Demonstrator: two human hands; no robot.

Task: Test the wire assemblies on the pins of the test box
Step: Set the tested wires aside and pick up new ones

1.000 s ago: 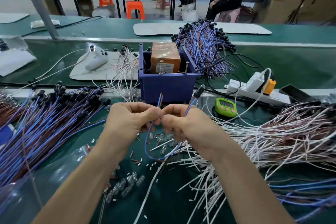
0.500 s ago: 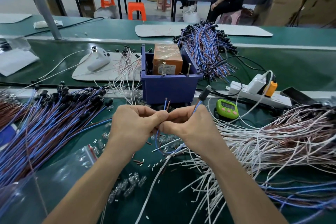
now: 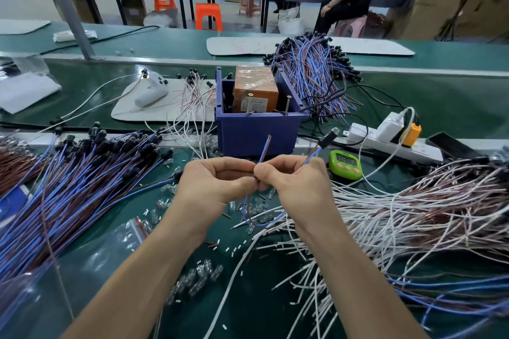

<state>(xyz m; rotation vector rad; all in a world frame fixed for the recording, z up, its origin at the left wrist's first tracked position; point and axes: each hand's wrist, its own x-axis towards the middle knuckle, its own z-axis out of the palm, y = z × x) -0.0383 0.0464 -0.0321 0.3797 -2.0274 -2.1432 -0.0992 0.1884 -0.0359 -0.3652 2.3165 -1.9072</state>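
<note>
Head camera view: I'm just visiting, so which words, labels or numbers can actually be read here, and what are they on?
None can be read as text.
On the orange taped block in the blue plastic test box, a white label: print too small to read.
Display of the green digital timer: digits too blurred.
The blue and brown wire assembly pinched by left hand and right hand: no writing shows.

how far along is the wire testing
Possibly done: a heap of blue-brown assemblies behind the test box. In hand: left hand and right hand pinch one assembly, its bare ends short of the pins. Left: the big pile at the left, seemingly.
</note>
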